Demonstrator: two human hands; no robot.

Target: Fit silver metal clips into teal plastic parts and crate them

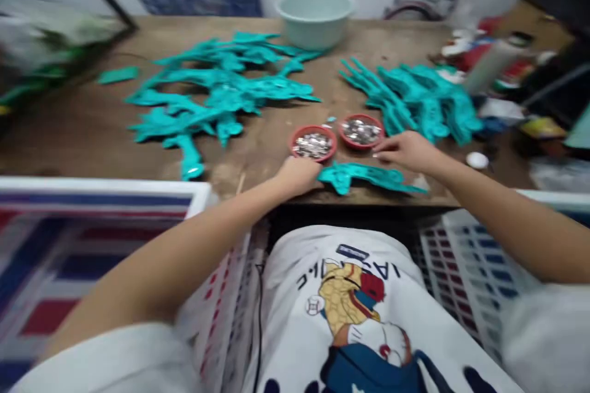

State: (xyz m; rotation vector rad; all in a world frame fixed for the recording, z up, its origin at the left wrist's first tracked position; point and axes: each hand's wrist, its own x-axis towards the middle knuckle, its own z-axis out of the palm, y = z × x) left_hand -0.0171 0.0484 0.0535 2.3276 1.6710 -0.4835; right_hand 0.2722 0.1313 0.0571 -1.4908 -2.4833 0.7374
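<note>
Two bare hands work at the near edge of a brown wooden table (92,129). At far left, a striped white-rimmed plastic crate (92,196) stands beside the person. On the table, a loose heap of teal cut-out pieces (216,92) spreads across the middle-left. The left hand (297,175) rests at the table edge, touching the left end of a single flat teal cut-out piece (369,177); its grip looks curled, but blur hides whether it pinches the piece. Just beyond it sits a small red dish of silvery metal bits (313,143), and beside that a second red dish of the same bits (362,131). The single piece lies with its long axis left to right, spanning between the hands. The right hand (405,150) hovers over its right half, fingers bent loosely, near the second dish; contact cannot be told. A stacked pile of teal pieces (424,104) lies at right, a pale green basin (316,15) behind.
</note>
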